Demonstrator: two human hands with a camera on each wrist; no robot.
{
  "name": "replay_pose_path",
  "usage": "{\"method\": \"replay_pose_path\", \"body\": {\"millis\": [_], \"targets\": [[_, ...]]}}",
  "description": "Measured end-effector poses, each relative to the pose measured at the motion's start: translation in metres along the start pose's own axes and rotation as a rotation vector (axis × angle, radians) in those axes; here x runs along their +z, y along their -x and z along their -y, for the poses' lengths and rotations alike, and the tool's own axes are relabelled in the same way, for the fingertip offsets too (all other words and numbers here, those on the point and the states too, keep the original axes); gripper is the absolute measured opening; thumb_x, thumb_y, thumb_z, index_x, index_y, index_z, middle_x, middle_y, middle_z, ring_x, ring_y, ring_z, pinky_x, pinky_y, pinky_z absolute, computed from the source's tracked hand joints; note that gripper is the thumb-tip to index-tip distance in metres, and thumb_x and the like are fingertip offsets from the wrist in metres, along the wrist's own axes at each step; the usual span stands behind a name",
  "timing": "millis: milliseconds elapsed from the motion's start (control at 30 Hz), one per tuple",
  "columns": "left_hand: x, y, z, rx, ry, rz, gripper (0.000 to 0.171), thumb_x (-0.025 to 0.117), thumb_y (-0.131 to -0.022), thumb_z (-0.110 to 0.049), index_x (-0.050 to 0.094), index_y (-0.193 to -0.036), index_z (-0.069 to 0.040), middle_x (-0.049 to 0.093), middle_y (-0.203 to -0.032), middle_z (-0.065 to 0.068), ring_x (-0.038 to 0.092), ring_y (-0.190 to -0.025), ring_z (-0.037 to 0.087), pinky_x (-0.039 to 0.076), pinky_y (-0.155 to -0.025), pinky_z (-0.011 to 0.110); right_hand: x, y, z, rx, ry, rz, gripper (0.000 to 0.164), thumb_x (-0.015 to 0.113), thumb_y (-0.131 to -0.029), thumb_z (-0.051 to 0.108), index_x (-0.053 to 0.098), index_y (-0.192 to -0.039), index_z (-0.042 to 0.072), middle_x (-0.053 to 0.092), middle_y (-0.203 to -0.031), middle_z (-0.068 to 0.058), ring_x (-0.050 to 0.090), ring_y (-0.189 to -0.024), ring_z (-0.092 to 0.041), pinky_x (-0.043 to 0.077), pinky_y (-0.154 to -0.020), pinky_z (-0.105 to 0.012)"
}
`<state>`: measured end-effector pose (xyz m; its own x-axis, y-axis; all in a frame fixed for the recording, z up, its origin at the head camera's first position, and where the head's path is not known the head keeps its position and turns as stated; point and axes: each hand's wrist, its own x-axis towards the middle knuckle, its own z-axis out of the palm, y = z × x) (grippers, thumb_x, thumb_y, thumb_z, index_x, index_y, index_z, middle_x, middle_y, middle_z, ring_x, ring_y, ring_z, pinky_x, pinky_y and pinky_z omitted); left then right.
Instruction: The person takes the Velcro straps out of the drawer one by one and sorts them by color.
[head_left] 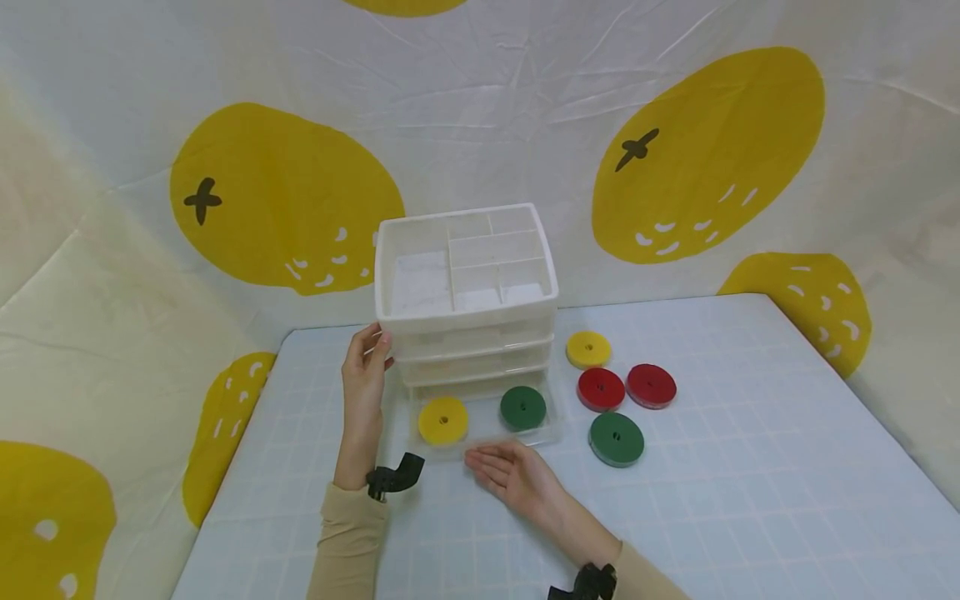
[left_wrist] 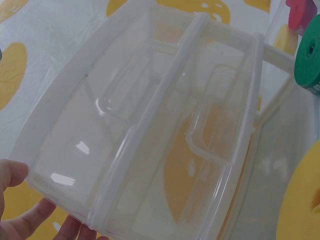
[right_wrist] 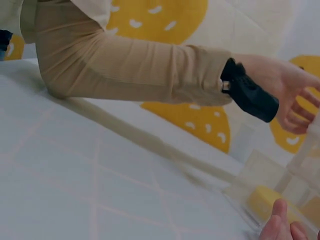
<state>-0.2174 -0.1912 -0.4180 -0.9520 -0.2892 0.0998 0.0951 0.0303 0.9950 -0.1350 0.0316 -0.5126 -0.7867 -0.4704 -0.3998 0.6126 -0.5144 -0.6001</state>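
A white plastic drawer unit (head_left: 472,325) with a divided top tray stands at the back of the table. Its lowest clear drawer (head_left: 483,440) is pulled out, with a yellow roll (head_left: 443,420) and a green roll (head_left: 522,408) lying inside, each flat with a small centre hole. My left hand (head_left: 365,383) touches the unit's left side near the front corner, its fingers (left_wrist: 32,217) spread along the wall. In front of the drawer is my right hand (head_left: 517,479), palm turned inward and fingers loosely extended, holding nothing; whether it touches the drawer front I cannot tell.
Right of the unit lie a yellow roll (head_left: 588,349), two red rolls (head_left: 601,389) and a green roll (head_left: 617,439). A pale blue checked cloth covers the table (head_left: 750,467). Behind hangs a white curtain (head_left: 495,125) with yellow fruit shapes.
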Motion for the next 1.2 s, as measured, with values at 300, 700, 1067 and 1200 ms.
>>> {"method": "replay_pose_path", "body": {"millis": [300,700,1067,1200], "targets": [[-0.001,0.001,0.000,0.006,-0.001,0.005,0.042,0.058,-0.095,-0.036,0.053,-0.131,-0.014,0.052,-0.113,-0.006,0.051,-0.101,0.016,0.045,-0.097,0.035,-0.003,0.004,-0.001,0.016,0.007,0.021,0.052,0.032,-0.103,0.023,0.031,-0.142,-0.013,0.051,-0.140,-0.022,0.061,-0.117,-0.020,0.039,-0.111,-0.035],[-0.001,0.001,0.001,0.026,-0.002,0.016,0.040,0.057,-0.096,-0.034,0.053,-0.130,-0.014,0.051,-0.112,-0.006,0.051,-0.100,0.016,0.044,-0.098,0.037,-0.007,0.009,-0.002,0.029,0.073,0.066,0.053,0.030,-0.103,0.023,0.030,-0.142,-0.014,0.050,-0.141,-0.023,0.060,-0.118,-0.021,0.040,-0.111,-0.035],[0.000,0.002,0.001,0.024,-0.010,0.016,0.041,0.057,-0.096,-0.034,0.052,-0.131,-0.013,0.051,-0.113,-0.005,0.051,-0.101,0.016,0.044,-0.099,0.037,-0.009,0.027,0.015,0.016,0.626,0.259,0.045,0.042,-0.102,0.025,0.052,-0.127,-0.011,0.065,-0.121,-0.023,0.066,-0.107,-0.029,0.053,-0.094,-0.037],[0.000,0.001,0.001,0.021,-0.005,0.014,0.040,0.057,-0.096,-0.034,0.053,-0.131,-0.013,0.052,-0.114,-0.005,0.051,-0.101,0.017,0.044,-0.098,0.037,-0.004,0.034,0.027,-0.061,0.894,0.306,0.042,0.045,-0.102,0.029,0.059,-0.122,-0.005,0.065,-0.117,-0.024,0.065,-0.106,-0.034,0.054,-0.092,-0.039]]}}
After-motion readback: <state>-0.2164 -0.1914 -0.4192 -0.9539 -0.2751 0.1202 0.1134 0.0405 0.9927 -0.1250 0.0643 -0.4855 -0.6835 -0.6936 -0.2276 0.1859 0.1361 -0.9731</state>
